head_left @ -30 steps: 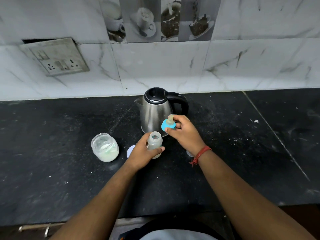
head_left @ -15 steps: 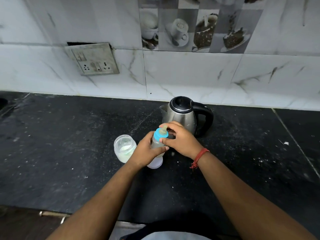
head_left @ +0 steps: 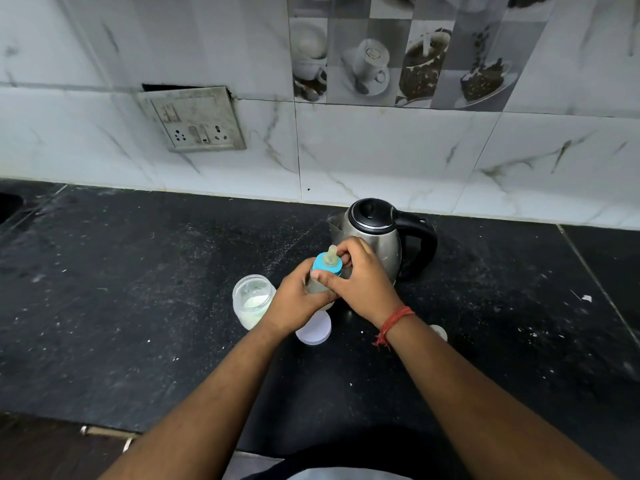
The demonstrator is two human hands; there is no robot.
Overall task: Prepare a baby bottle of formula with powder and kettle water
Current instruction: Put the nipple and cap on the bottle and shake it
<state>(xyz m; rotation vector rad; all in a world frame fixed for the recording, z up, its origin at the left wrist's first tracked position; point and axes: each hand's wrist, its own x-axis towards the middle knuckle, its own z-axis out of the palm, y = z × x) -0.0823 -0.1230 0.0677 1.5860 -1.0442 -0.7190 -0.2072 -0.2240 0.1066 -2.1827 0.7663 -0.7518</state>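
A small clear baby bottle point(head_left: 316, 285) is held upright just above the black counter point(head_left: 138, 289), in front of the steel kettle point(head_left: 375, 237). My left hand point(head_left: 294, 303) wraps the bottle's body. My right hand point(head_left: 363, 280) grips the blue cap with its pale teat point(head_left: 327, 263), which sits on the bottle's neck. An open glass jar of white powder point(head_left: 252, 301) stands just left of my left hand.
A white round lid point(head_left: 313, 330) lies on the counter under my hands. A small pale object point(head_left: 439, 331) shows behind my right wrist. The tiled wall with a socket plate point(head_left: 194, 119) stands behind. A dark sink edge point(head_left: 8, 206) shows far left.
My right hand has brought the blue teat cap from beside the kettle down onto the bottle's neck. The view has shifted left and nearer.
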